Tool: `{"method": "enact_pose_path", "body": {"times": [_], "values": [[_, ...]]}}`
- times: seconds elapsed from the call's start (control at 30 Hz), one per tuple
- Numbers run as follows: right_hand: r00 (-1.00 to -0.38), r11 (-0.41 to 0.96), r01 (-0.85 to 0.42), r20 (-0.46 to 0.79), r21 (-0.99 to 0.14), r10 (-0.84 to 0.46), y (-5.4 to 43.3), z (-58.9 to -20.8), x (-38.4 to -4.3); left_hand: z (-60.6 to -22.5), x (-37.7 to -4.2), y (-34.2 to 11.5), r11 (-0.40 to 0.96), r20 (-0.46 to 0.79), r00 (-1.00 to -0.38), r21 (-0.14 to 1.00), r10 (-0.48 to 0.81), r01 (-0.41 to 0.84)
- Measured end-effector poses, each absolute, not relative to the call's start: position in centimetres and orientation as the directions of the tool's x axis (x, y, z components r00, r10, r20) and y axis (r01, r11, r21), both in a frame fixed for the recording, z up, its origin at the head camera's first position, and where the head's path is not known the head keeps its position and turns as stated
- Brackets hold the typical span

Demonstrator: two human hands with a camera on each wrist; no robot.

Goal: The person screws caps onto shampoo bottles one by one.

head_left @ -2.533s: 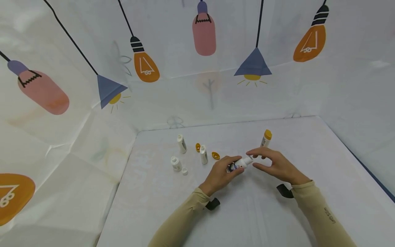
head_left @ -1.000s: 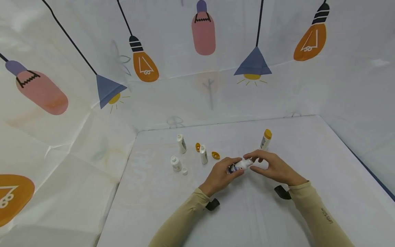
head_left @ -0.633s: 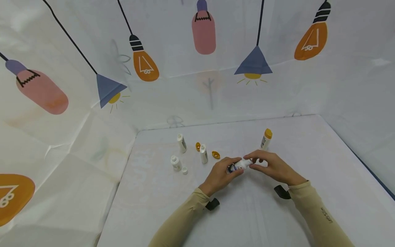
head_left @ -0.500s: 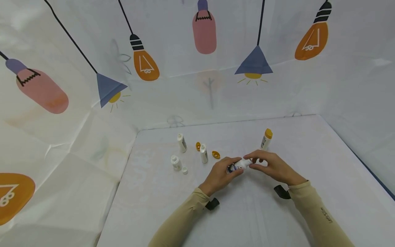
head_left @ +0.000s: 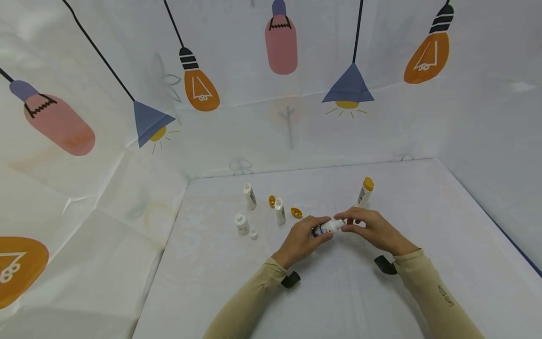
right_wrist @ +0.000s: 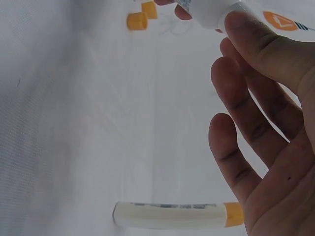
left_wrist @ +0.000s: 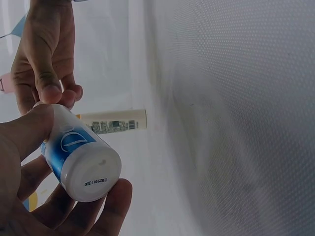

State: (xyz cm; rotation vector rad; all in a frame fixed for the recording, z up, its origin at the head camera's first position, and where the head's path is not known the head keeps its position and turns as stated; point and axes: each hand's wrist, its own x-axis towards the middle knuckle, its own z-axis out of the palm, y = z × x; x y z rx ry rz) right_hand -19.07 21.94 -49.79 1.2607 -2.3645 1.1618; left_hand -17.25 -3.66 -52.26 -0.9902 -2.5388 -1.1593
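My left hand [head_left: 298, 240] grips a small white bottle [head_left: 328, 228], tilted with its neck end toward my right hand [head_left: 374, 230]. In the left wrist view, the bottle [left_wrist: 93, 169] shows a blue label and a white base with a printed date, thumb on one side and fingers round the other. The right thumb and index finger pinch the white cap end of the bottle [right_wrist: 204, 11] in the right wrist view. The other fingers of the right hand [right_wrist: 266, 113] are loosely bent. Fingers partly cover the cap.
A slim white bottle with a yellow cap [head_left: 365, 190] stands behind my right hand. Toward the left stand a back bottle [head_left: 250, 197], a middle bottle [head_left: 280, 213] and a front bottle [head_left: 242, 225]. Yellow caps [head_left: 296, 213] and a white cap [head_left: 254, 234] lie near them.
My right thumb and fingers have come in from wider apart onto the end of the bottle. Over the last second, the hands have hardly moved. The left hand keeps its grip.
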Motion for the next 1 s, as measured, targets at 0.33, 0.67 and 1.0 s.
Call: {"method": "enact_pose_path", "body": {"times": [0.33,0.67,1.0], "values": [[-0.602,0.309,-0.779,0.514,-0.546,-0.610,22.2,-50.5,-19.3,-52.2,-17.0,-3.6,0.494,0.390,-0.774,0.606,0.499,0.624],[-0.603,0.313,-0.778,0.509,-0.544,-0.614,22.3,-50.7,-19.3,-52.4,-17.2,-3.4,0.499,0.392,-0.773,0.599,0.499,0.626],[-0.598,0.306,-0.786,0.539,-0.537,-0.593,22.2,-51.1,-19.3,-52.4,-17.1,-2.8,0.530,0.465,-0.748,0.528,0.473,0.663]]}}
